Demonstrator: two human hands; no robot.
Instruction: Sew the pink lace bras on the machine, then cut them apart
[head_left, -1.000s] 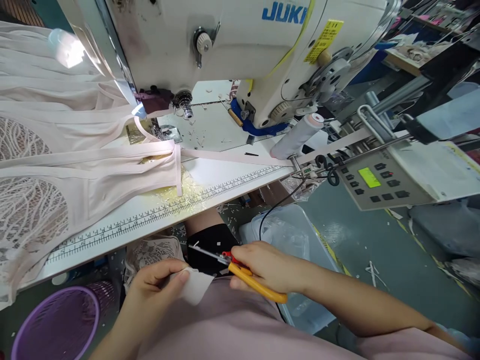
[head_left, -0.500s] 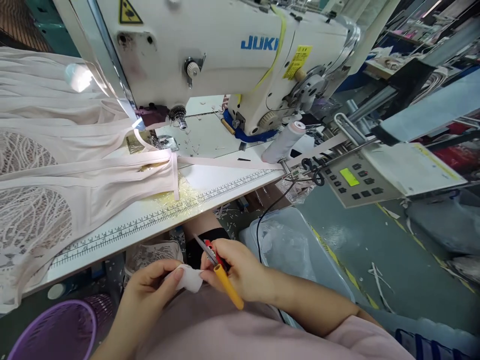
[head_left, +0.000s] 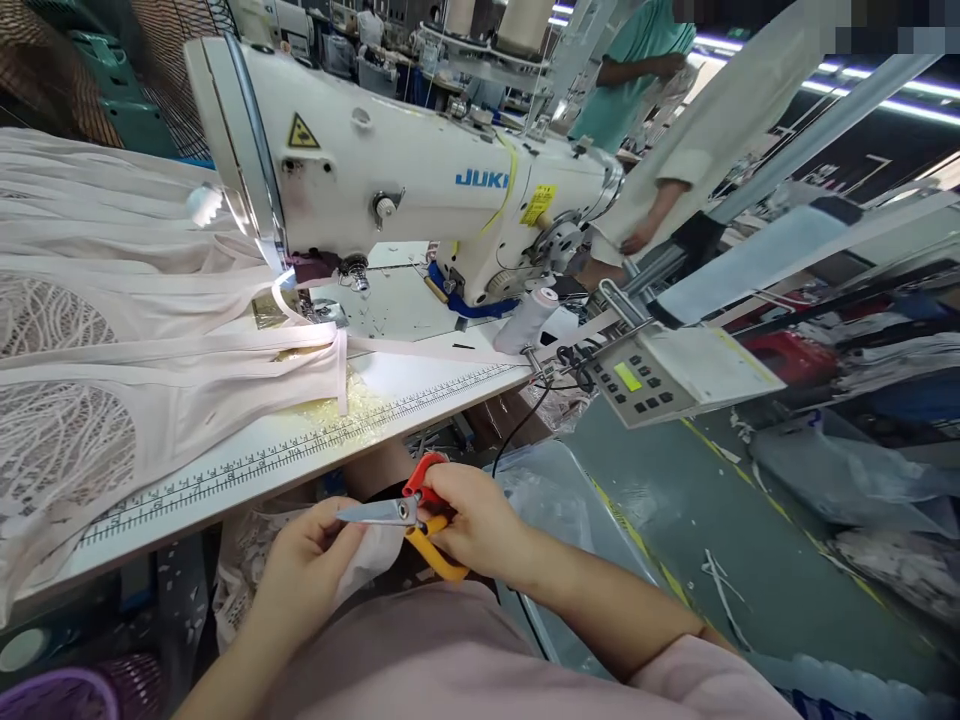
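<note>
Low in front of my body, my left hand (head_left: 307,570) pinches a piece of white fabric (head_left: 379,550) that hangs below its fingertips. My right hand (head_left: 476,520) grips scissors (head_left: 386,511) with one red and one orange handle. The scissor blades point left, and their tips reach the fingers of my left hand, above the fabric. Whether the blades touch the cloth I cannot tell. Pale pink lace garments (head_left: 172,420) lie over the table to the left, under the presser foot area of the sewing machine (head_left: 420,160).
A ruler-marked table edge (head_left: 300,450) runs above my hands. A thread cone (head_left: 529,318) and control panel (head_left: 637,375) stand to the right. Below are a clear plastic bin (head_left: 555,500) and a purple basket (head_left: 67,690). Another person (head_left: 637,90) stands behind the machine.
The scissors have swung round in my right hand, from lying back in the palm to blades pointing left at my left hand. The camera view has tilted up, showing another person.
</note>
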